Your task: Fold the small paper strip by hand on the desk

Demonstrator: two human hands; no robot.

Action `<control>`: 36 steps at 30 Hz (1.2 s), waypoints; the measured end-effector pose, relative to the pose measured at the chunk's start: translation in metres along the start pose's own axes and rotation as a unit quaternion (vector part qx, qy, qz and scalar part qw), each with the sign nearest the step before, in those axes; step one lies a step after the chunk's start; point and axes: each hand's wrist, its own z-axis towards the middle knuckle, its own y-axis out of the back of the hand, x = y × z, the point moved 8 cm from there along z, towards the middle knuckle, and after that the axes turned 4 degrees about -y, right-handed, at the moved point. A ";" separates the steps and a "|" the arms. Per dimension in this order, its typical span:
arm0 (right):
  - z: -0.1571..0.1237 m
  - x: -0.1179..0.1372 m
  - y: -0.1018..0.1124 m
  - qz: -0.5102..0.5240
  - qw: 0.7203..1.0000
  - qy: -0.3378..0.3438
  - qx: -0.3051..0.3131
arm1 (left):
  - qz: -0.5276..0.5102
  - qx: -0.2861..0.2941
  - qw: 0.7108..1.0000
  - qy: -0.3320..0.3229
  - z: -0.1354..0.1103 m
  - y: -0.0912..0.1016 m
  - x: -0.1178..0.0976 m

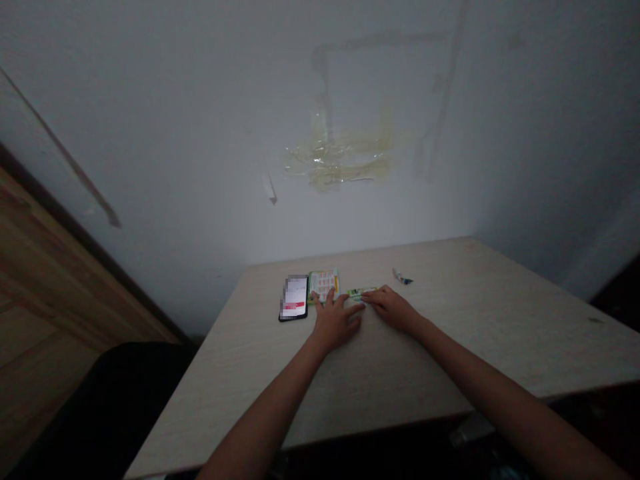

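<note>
My left hand (334, 325) lies with its fingers spread. Some fingertips rest on the lower edge of a flat green-and-white printed card or booklet (325, 283), and the others reach toward a small green-and-white printed strip (356, 293). From the right, my right hand (395, 308) has its fingers closed together on the right part of that strip, partly covering it. Whether the strip is paper or a small box I cannot tell. Left of the booklet lies a smartphone (295, 298) with its screen lit.
The pale wooden table (240, 373) meets a grey wall with peeling clear tape (345, 160). A small crumpled tube or wrapper (401, 276) lies at the back right. A black chair back (120, 400) stands beside the table on the left.
</note>
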 end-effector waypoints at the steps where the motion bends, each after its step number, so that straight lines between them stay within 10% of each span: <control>1: 0.000 -0.001 0.000 -0.001 1.000 0.000 -0.001 | 0.000 0.001 1.000 -0.002 0.000 0.000 0.000; 36: -0.005 0.006 0.014 0.044 0.999 0.009 -0.019 | -0.031 -0.027 0.999 0.006 0.005 0.002 0.000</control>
